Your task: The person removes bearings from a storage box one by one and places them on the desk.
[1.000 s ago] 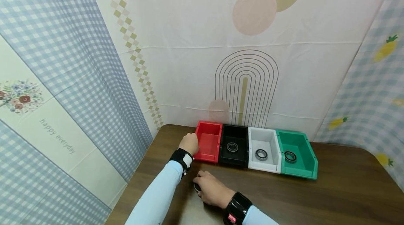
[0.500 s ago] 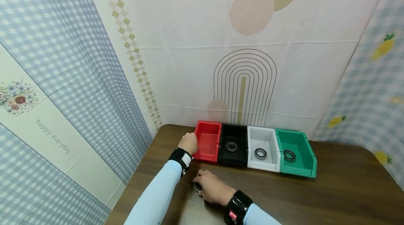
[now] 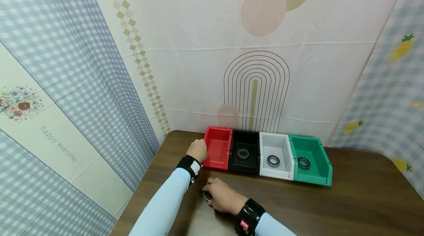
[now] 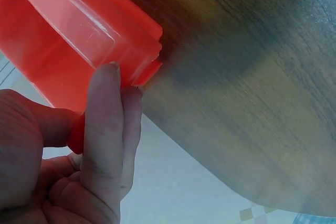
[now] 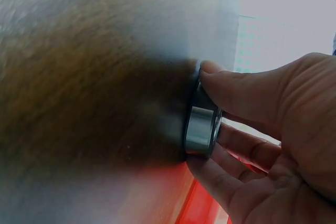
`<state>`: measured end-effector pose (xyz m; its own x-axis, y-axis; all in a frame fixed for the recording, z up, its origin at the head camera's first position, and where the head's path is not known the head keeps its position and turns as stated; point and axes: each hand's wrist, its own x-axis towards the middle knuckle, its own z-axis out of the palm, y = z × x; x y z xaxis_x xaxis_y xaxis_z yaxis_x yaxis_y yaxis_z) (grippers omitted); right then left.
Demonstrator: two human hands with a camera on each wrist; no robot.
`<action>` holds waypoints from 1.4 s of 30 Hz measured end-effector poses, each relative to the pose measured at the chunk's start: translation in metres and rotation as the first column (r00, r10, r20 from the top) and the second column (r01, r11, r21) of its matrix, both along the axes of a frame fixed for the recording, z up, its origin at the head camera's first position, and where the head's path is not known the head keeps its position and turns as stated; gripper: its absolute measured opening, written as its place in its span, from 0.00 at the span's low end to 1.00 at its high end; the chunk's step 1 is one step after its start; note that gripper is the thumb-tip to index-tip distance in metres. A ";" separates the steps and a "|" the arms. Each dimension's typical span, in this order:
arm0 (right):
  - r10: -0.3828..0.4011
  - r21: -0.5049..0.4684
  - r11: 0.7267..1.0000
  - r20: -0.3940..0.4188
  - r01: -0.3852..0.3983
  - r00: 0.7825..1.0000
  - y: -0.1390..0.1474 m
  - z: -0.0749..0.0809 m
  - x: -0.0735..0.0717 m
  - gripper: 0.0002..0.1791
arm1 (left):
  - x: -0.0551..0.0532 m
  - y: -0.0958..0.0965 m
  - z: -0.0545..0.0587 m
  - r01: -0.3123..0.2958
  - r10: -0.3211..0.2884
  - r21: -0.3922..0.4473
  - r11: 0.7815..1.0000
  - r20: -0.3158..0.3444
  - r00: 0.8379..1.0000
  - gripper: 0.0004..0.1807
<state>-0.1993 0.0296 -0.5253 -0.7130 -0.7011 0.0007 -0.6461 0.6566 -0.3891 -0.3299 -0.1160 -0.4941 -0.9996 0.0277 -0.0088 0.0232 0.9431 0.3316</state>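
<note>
My left hand (image 3: 197, 150) pinches the side wall of the red bin (image 3: 219, 147) between thumb and fingers, as the left wrist view shows. On the tabletop in front of the bins, my right hand (image 3: 222, 195) grips a ball bearing (image 5: 200, 129) by its rim, thumb on one side and fingertips on the other. That bearing lies flat against the wood, its shiny outer ring showing in the right wrist view. Nothing lies in the visible part of the red bin.
Beside the red bin stand a black bin (image 3: 235, 164), a white bin (image 3: 284, 142) and a green bin (image 3: 318, 155) in a row. Each holds one bearing. The brown table (image 3: 361, 195) reaches back to a patterned cloth wall (image 3: 195, 77).
Both hands keep their places and their holds. Only the head view has shifted very slightly.
</note>
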 end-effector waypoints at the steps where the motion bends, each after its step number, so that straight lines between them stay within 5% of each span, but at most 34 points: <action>1: 0.017 -0.008 1.000 -0.029 -0.018 0.999 0.001 -0.011 -0.004 0.24 | 0.000 0.000 0.000 -0.002 0.002 -0.002 1.000 0.001 1.000 0.08; 7: 0.016 -0.006 1.000 -0.049 -0.016 0.999 0.000 -0.010 -0.003 0.24 | -0.001 0.000 0.001 -0.008 0.008 -0.010 1.000 0.003 1.000 0.08; 8: -0.002 0.001 1.000 -0.021 0.002 1.000 -0.001 0.001 0.000 0.24 | -0.001 0.000 0.001 -0.006 0.006 -0.011 1.000 0.002 1.000 0.09; 42: -0.040 0.048 0.998 0.002 0.040 0.999 -0.003 0.001 0.004 0.24 | 0.003 0.002 -0.002 -0.008 0.006 -0.041 0.999 -0.032 0.999 0.09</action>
<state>-0.1958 0.0263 -0.5246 -0.7404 -0.6712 -0.0347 -0.6178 0.7000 -0.3582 -0.3273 -0.1138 -0.4962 -0.9995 0.0211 0.0219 0.0266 0.9562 0.2914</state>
